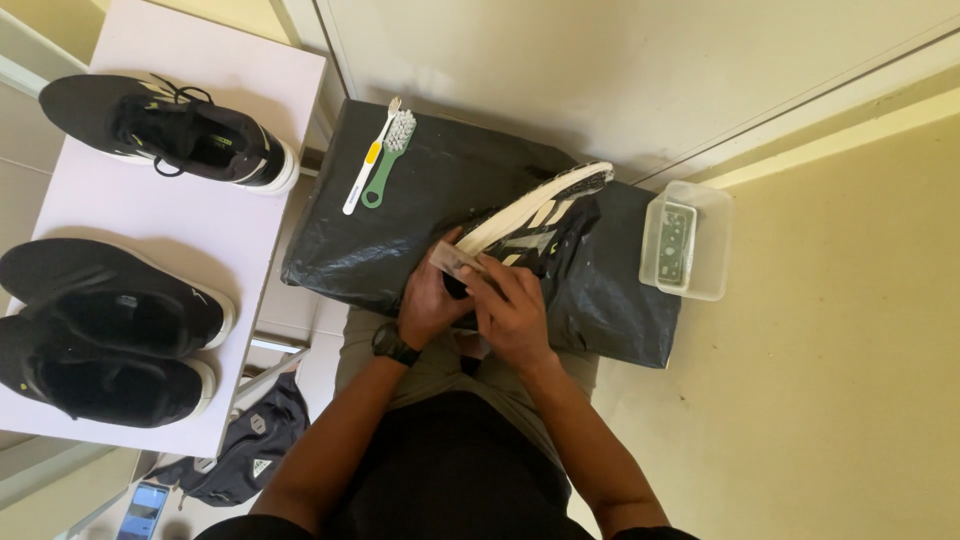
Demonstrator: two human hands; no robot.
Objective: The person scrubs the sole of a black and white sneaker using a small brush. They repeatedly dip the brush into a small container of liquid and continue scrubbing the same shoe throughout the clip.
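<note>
A black sneaker with a white sole [545, 215] lies on its side on a surface covered with black plastic [420, 200]. My left hand [430, 300], with a dark watch on the wrist, grips the heel end of the sneaker. My right hand [512, 305] rests over the same end and presses a small pale flat object [455, 262] against the shoe; I cannot tell what that object is. A green-handled scrub brush [390, 150] and a white and yellow toothbrush [368, 160] lie side by side at the far left of the black plastic.
A clear plastic tub [686, 240] with something dark inside stands on the floor to the right. A pale table [190, 220] on the left carries one black sneaker [165, 130] at the back and a black pair [105, 335] nearer. A dark bag [245, 450] and a phone [143, 510] lie below.
</note>
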